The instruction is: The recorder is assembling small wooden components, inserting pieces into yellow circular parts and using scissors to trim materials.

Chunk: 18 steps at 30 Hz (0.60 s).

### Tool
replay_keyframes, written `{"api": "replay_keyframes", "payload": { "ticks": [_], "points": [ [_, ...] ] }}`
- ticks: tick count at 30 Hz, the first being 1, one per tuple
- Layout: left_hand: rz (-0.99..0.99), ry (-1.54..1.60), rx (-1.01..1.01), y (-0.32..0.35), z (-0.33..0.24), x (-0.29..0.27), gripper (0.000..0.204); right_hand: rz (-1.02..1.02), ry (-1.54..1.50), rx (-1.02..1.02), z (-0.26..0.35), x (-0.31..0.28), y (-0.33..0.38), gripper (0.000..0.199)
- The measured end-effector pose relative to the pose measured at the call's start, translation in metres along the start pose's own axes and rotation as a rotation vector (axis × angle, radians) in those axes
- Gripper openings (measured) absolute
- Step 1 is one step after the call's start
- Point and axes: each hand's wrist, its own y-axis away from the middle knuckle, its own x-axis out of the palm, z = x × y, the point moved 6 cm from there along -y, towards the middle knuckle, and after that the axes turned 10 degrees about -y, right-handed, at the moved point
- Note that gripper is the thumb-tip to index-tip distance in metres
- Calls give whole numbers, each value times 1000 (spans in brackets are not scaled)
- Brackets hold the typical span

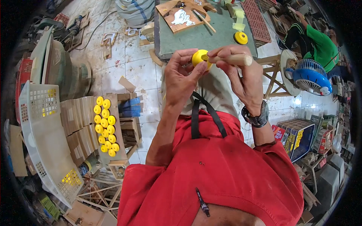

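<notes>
Between the thumb and fingers of my left hand (183,73) is a round yellow piece (199,57) with a hole or recess facing right. My right hand (241,73) grips a pale wooden stick (235,60), its thick end pointing right and its other end at the yellow piece. Whether that end sits inside the recess I cannot tell. Both hands are held up in front of the green-topped table (188,42). Another yellow round piece with a dark centre (240,37) lies on the table's right corner.
A wooden board with white paste (183,18) and a thin stick (204,21) lies on the table. Several yellow round pieces (104,121) stand on a board at left, beside a white plastic basket (49,143). A blue fan (311,78) and a person in green (319,43) are at right.
</notes>
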Motion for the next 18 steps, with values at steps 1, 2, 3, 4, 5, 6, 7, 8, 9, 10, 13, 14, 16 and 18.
{"api": "replay_keyframes", "payload": {
  "ticks": [1,2,3,4,5,6,7,8,9,10,13,14,16,18],
  "points": [
    [10,46,-35,1,1,-1,34,-2,6,21,2,-1,-1,8],
    [18,93,-71,2,2,-1,33,-3,12,44,2,-1,-1,7],
    [28,139,-107,3,3,-1,33,-24,-16,71,1,-2,0,7],
    [22,141,-100,3,2,-1,32,-45,-45,99,0,-3,1,7],
    [17,146,-95,3,1,0,32,-65,-71,128,-1,-4,2,7],
    [11,151,-90,3,1,0,31,-52,-54,118,-1,-2,2,6],
    [1,136,-84,3,1,-1,31,-39,-37,108,-1,0,1,6],
    [-8,119,-76,3,1,-2,31,-27,-20,96,0,2,0,6],
    [-18,102,-68,2,0,-3,31,-45,-57,115,-1,1,1,6],
    [-26,100,-67,2,-1,-3,31,-62,-93,133,-2,-1,2,6],
    [-55,84,-59,3,-2,-5,31,-64,-89,121,-2,-2,6,6],
    [-58,80,-58,3,-1,-6,31,-58,-63,109,-1,-1,8,6],
    [-57,81,-58,4,-1,-6,31,-40,9,-9,1,-1,8,7],
    [-47,93,-61,4,-1,-5,32,-49,13,-25,1,-1,9,7]
  ]
}}
